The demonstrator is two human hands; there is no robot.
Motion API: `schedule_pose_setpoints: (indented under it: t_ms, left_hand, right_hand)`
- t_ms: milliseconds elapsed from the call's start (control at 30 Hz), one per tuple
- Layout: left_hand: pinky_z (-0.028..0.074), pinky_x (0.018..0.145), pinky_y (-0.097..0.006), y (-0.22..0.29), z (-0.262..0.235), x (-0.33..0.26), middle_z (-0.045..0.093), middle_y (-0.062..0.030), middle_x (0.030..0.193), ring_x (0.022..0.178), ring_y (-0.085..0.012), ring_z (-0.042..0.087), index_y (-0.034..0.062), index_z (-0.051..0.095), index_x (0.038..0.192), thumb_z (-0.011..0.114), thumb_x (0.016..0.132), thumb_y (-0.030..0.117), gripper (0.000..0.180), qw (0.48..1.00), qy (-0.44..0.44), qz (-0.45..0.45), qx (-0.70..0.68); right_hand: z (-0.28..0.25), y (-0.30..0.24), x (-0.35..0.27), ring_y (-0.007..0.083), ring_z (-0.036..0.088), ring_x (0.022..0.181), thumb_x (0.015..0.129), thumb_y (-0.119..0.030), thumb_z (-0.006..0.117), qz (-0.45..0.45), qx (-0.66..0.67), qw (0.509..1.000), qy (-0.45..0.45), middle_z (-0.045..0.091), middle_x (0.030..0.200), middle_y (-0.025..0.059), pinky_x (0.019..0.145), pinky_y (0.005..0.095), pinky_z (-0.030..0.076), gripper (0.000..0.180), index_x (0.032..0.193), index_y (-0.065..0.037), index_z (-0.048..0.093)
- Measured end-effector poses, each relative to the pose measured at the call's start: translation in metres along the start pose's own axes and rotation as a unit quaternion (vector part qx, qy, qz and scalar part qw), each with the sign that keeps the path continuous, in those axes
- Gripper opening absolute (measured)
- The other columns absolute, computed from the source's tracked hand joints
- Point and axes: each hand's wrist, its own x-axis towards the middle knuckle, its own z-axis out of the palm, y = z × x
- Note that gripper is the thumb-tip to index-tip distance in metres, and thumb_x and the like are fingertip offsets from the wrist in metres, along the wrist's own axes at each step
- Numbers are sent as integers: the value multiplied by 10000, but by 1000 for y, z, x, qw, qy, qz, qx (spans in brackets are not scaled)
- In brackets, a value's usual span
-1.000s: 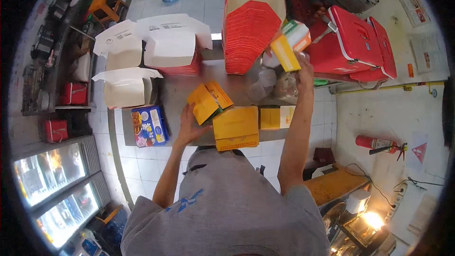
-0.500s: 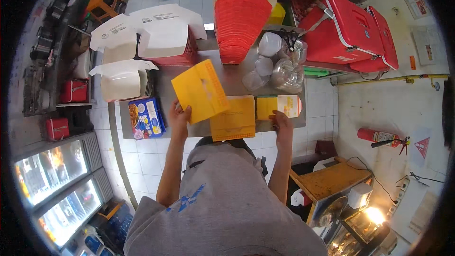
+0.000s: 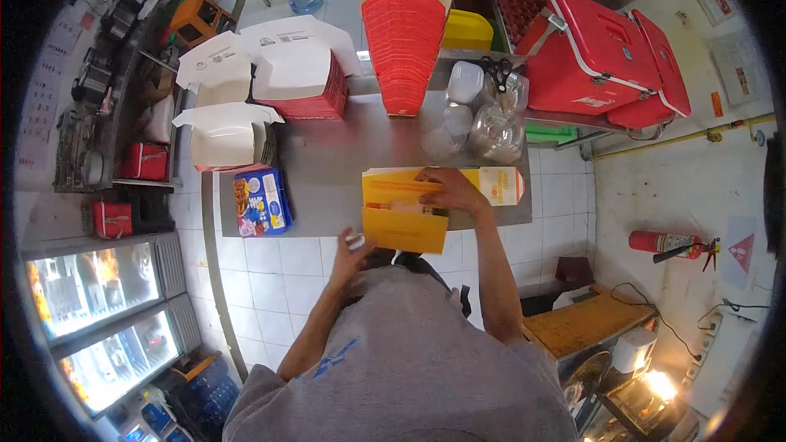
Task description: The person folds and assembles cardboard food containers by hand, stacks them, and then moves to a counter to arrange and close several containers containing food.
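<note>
Flat yellow paper packets (image 3: 393,190) lie in a stack at the near edge of the table. The top yellow packet (image 3: 405,233) juts past that edge, a gap between its two parts showing printed paper. My left hand (image 3: 348,258) has its fingers curled at this packet's near left edge; a small pale patch shows between them, and I cannot make out what it is. My right hand (image 3: 454,191) rests flat over the right side of the stack, fingers spread. To its right lies a white-and-yellow paper packet (image 3: 501,186), partly covered by the hand.
White-lined red food boxes (image 3: 303,86) and a tall red nested stack (image 3: 403,49) stand at the back. Clear plastic containers (image 3: 495,131) and black scissors (image 3: 498,74) sit right of them. Blue printed packs (image 3: 260,203) lie left. A red cooler box (image 3: 602,49) stands far right.
The yellow packet that my left hand held up has come down to the stack. My left hand has moved right and nearer; my right hand has shifted left onto the yellow packets.
</note>
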Motion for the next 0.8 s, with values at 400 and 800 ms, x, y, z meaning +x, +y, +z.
schedule_pose_setpoints:
  t_ms: [400,800]
  left_hand:
    - [499,941,-373,-41,39,97,633,-173,1179,1086,-246,615,-61,454,1311,689,918,200,527,961,-39,272,1]
    - [512,898,-356,-17,-1,136,661,-143,1143,1038,-221,631,-13,532,1268,651,959,192,389,968,13,251,-13]
  right_hand:
    - [133,23,-65,264,638,956,851,-254,794,175,65,892,412,677,1051,153,839,366,522,383,1077,22,654]
    - [173,38,6,259,719,920,848,-330,790,204,85,923,314,748,1011,142,802,369,551,430,1087,16,701]
